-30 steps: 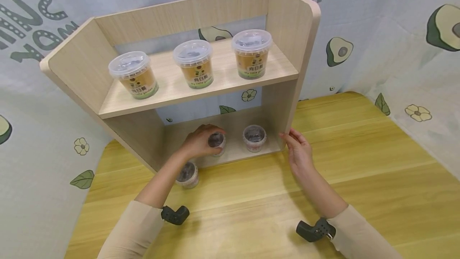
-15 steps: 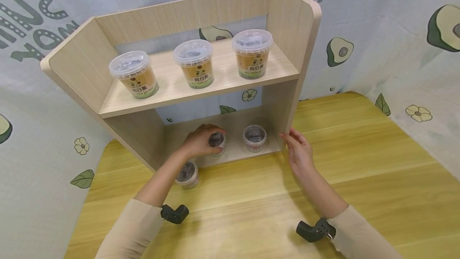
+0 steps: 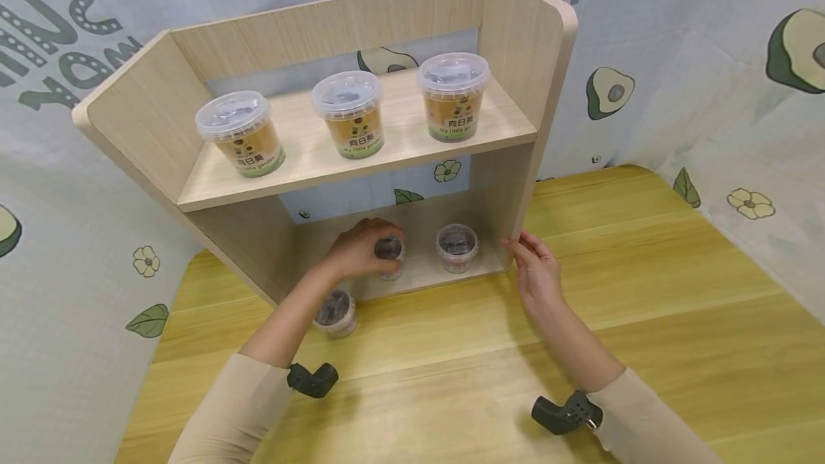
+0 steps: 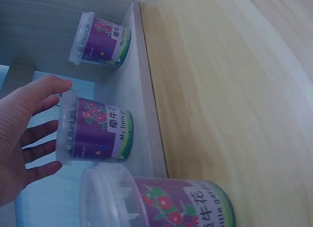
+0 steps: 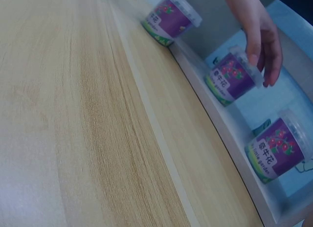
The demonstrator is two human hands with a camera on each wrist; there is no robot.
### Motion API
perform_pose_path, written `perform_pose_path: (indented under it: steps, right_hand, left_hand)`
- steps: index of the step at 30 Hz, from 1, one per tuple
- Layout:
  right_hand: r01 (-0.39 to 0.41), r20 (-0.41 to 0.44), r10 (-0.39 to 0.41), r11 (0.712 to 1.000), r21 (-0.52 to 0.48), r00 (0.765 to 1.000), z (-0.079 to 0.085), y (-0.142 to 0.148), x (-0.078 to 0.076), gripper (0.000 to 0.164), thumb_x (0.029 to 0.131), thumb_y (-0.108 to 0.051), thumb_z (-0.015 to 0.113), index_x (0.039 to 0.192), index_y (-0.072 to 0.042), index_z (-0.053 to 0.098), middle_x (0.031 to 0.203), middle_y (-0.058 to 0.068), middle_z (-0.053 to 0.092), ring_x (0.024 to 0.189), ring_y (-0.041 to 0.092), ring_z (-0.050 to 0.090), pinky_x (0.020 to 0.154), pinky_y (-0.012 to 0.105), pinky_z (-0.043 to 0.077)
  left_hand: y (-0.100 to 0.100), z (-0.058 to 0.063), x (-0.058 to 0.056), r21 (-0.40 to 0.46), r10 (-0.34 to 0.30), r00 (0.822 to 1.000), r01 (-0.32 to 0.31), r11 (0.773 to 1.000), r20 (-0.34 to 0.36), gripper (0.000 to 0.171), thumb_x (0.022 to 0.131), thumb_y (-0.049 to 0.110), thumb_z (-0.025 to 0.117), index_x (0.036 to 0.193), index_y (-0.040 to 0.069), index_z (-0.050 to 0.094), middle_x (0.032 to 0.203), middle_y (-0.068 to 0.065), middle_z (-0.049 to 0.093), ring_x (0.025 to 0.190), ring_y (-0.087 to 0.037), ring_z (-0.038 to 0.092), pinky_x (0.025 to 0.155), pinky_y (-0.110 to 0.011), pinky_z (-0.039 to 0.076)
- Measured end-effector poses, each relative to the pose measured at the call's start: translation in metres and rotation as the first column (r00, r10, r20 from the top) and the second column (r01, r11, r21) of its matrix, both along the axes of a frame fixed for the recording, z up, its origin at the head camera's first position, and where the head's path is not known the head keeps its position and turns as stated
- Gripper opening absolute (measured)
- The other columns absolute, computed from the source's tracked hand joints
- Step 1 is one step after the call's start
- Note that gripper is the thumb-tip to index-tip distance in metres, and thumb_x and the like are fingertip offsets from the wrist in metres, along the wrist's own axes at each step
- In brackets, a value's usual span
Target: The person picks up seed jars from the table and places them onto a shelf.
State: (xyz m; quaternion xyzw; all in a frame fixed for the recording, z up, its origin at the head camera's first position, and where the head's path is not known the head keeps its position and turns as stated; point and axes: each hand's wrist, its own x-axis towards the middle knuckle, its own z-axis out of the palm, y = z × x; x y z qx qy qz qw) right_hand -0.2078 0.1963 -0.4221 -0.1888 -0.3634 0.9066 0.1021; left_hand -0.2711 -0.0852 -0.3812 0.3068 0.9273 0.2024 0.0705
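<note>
My left hand (image 3: 363, 250) holds the lidded top of the middle purple cup (image 4: 98, 131) on the lower shelf, thumb in front and fingers behind. The cup stands upright. At the shelf's right end sits a matching purple cup (image 3: 457, 249), seen also in the right wrist view. A third purple cup (image 3: 336, 313) stands on the table before the shelf's left end, partly behind my left forearm. My right hand (image 3: 538, 274) grips the lower front edge of the wooden shelf unit's right side panel (image 3: 522, 188), thumb at the front, fingers along the outside.
Three orange-and-green lidded cups, left (image 3: 248, 138), middle (image 3: 351, 117) and right (image 3: 453, 100), stand on the upper shelf. Beneath the unit lies a wood-grain table (image 3: 438, 385). Patterned cloth (image 3: 709, 92) hangs behind and at the sides.
My left thumb has shifted slightly up against the lid of the middle cup. The right hand, the shelf unit and the cups stay where they were.
</note>
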Motion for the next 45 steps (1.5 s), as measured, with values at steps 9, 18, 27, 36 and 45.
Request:
perform_pose_path:
  steps: [9, 18, 27, 36, 45]
  right_hand:
    - [0.004, -0.002, -0.004, 1.000, -0.008, 1.000, -0.001, 0.001, -0.001, 0.029, 0.080, 0.017, 0.054, 0.077, -0.009, 0.066, 0.084, 0.000, 0.063, 0.090, 0.011, 0.058, 0.083, 0.016, 0.046]
    - [-0.001, 0.003, 0.001, 1.000, -0.018, 1.000, 0.000, 0.001, 0.000, 0.029, 0.081, 0.017, 0.054, 0.076, -0.009, 0.066, 0.083, 0.001, 0.064, 0.088, 0.011, 0.059, 0.082, 0.017, 0.047]
    - [-0.008, -0.011, 0.008, 1.000, -0.001, 1.000, -0.002, 0.001, 0.000, 0.029, 0.081, 0.017, 0.055, 0.076, -0.010, 0.066, 0.083, 0.000, 0.063, 0.088, 0.010, 0.059, 0.083, 0.017, 0.047]
    - [-0.002, -0.013, 0.001, 1.000, -0.011, 1.000, -0.002, 0.001, 0.000, 0.030, 0.080, 0.017, 0.054, 0.076, -0.010, 0.066, 0.082, 0.000, 0.065, 0.087, 0.010, 0.060, 0.083, 0.017, 0.047]
    - [-0.007, -0.006, 0.007, 1.000, -0.015, 1.000, -0.001, 0.002, 0.001, 0.028, 0.080, 0.017, 0.056, 0.076, -0.009, 0.067, 0.083, 0.000, 0.065, 0.088, 0.010, 0.060, 0.083, 0.017, 0.047]
  left_hand:
    - [0.003, 0.014, 0.000, -0.009, -0.016, 0.998, 0.015, 1.000, -0.068, 0.047, 0.077, 0.036, 0.069, 0.120, 0.020, 0.059, 0.131, 0.000, 0.051, 0.124, -0.025, 0.042, 0.096, -0.047, 0.039]
    - [0.003, 0.015, 0.002, 0.017, -0.005, 0.998, 0.006, 1.000, -0.061, 0.046, 0.077, 0.035, 0.070, 0.119, 0.020, 0.060, 0.129, 0.000, 0.052, 0.124, -0.025, 0.043, 0.096, -0.048, 0.039]
    - [-0.002, 0.014, 0.007, 0.048, -0.032, 0.995, 0.037, 0.998, -0.099, 0.042, 0.077, 0.034, 0.070, 0.116, 0.021, 0.062, 0.125, 0.000, 0.055, 0.120, -0.023, 0.047, 0.094, -0.045, 0.042]
    - [-0.006, 0.018, 0.022, 0.077, -0.038, 0.993, 0.047, 0.996, -0.113, 0.041, 0.075, 0.032, 0.074, 0.113, 0.017, 0.065, 0.116, 0.000, 0.059, 0.109, -0.020, 0.054, 0.089, -0.041, 0.045]
    - [-0.005, 0.021, 0.032, 0.081, -0.048, 0.988, 0.061, 0.995, -0.149, 0.037, 0.076, 0.033, 0.073, 0.110, 0.017, 0.067, 0.111, 0.002, 0.061, 0.104, -0.018, 0.056, 0.084, -0.039, 0.047]
